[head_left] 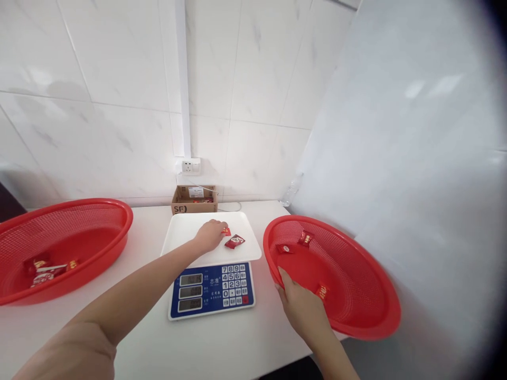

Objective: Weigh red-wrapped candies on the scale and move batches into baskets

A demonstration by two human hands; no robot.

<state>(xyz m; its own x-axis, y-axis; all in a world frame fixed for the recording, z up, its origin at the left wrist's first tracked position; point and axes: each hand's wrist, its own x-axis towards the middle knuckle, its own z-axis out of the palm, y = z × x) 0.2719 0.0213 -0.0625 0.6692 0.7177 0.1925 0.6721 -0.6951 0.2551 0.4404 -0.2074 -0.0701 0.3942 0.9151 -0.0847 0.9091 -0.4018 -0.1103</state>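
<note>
My left hand [212,234] is over the white weighing tray [182,232] of a digital scale, its fingers curled down onto a small red packet [226,231]. The fingertips are partly hidden behind the hand. Just right of it lies a dark red packet [235,241] with white lettering. My right hand [301,306] grips the near left rim of a red plastic basket [368,279], thumb over the edge. Inside that basket lie a red packet [306,238] near the far wall, another packet [285,248] to its left, and one [322,292] near the hand.
A second red basket [106,250] at the left holds several packets. Behind the scale stands a cardboard box [194,208] with packets inside. The scale's blue keypad panel [214,291] faces me. A wall socket [191,167] and clear plastic [291,192] are at the back.
</note>
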